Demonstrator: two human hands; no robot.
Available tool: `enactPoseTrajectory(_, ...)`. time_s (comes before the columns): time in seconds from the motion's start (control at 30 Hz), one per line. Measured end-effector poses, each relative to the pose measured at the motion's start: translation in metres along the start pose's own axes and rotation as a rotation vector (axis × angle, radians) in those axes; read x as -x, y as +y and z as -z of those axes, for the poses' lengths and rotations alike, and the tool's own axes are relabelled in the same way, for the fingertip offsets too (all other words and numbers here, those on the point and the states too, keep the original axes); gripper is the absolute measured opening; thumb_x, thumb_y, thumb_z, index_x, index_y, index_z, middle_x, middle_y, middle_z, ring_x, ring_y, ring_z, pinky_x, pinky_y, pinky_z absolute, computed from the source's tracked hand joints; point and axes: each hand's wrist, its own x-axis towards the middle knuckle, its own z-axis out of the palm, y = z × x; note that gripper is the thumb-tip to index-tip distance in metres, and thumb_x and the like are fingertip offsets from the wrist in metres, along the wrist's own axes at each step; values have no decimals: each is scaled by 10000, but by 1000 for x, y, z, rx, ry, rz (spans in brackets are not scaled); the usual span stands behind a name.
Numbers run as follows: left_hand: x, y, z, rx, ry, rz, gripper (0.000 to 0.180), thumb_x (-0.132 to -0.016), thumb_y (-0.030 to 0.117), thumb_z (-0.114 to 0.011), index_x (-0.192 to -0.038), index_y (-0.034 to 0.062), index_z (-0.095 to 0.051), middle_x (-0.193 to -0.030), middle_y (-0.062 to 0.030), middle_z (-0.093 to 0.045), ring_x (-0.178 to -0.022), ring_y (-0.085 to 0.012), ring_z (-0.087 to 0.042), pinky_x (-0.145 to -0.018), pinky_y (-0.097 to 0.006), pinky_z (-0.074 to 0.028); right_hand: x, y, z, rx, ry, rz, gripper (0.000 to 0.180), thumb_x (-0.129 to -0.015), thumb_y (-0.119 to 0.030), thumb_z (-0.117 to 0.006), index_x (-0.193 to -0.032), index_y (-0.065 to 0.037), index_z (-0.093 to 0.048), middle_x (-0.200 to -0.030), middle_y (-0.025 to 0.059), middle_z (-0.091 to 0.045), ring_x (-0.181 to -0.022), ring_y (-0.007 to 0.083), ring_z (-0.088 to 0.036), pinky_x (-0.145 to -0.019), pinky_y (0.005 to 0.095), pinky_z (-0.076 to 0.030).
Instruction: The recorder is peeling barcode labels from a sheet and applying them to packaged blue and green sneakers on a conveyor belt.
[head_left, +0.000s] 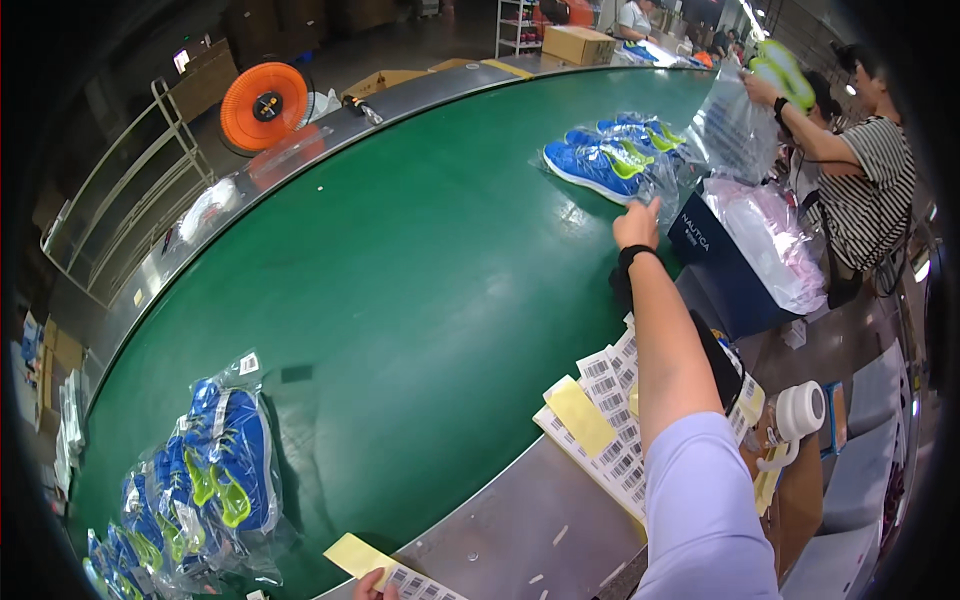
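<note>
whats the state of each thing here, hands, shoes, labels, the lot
right hand: stretched out, fingers on a bagged blue shoe
bagged blue shoes: sealed in clear bags, lying on the belt
left hand: at lower edge, holding a label sheet
label sheet: partly peeled, yellow backing showing
near bagged shoes: piled, bagged
green belt: mostly bare in the middle
orange fan: upright; spinning or not, unclear

just one view here, a head-worn fisheye looking down and forward over a curved green conveyor belt (400,280). edges bend hard near the rim, corners go black. the right arm stretches away from the lens, label sheets (610,420) sit close below, a co-worker (870,190) stands far right.
</note>
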Motion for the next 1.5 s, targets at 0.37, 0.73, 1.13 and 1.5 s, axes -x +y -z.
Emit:
enactPoseTrajectory(0.37, -4, -7, -10, -163, 3, -78, 285, -945, 74, -592, -1220, -3, -600, -1008, -92, -655, -819, -128, -596, -737, -258, -482, -41, -14, -53, -14, -85, 268, 229, -784, -105, -556, -831, 73, -692, -871, 302, -661, -906, 443, -651, -833, 495, -515)
enactPoseTrajectory(0.73, -11, -23, -7, 62, 29, -247, 312, -945, 111, -605, -1251, 55, -593, -822, -110, -685, -716, -134, -673, -645, -257, -515, 345, -222, 96, -755, -1428, 969, 320, -848, -123, -687, -1133, 12, -634, -1101, 178, -669, -902, 209, -654, -802, 320, -519)
enactPoseTrajectory(1.13, -2, -33, 8, 590, 37, -217, 218, -949, 70, -608, -1163, 31, -629, -782, 27, -632, -675, -28, -518, -595, -200, -415, 453, -102, 185, -617, -1542, 710, 240, -893, -187, -696, -849, 43, -643, -677, 42, -616, -623, 67, -522, -573, 266, -451)
enactPoseTrajectory(1.5, 3, -21, 7, 513, -57, -277, 200, -861, -37, -605, -1057, -43, -646, -973, -64, -669, -879, -115, -621, -770, -231, -495, 465, -88, 197, -958, -1134, 658, 195, -902, -128, -664, -1042, 7, -649, -869, 69, -640, -786, 139, -618, -692, 285, -497)
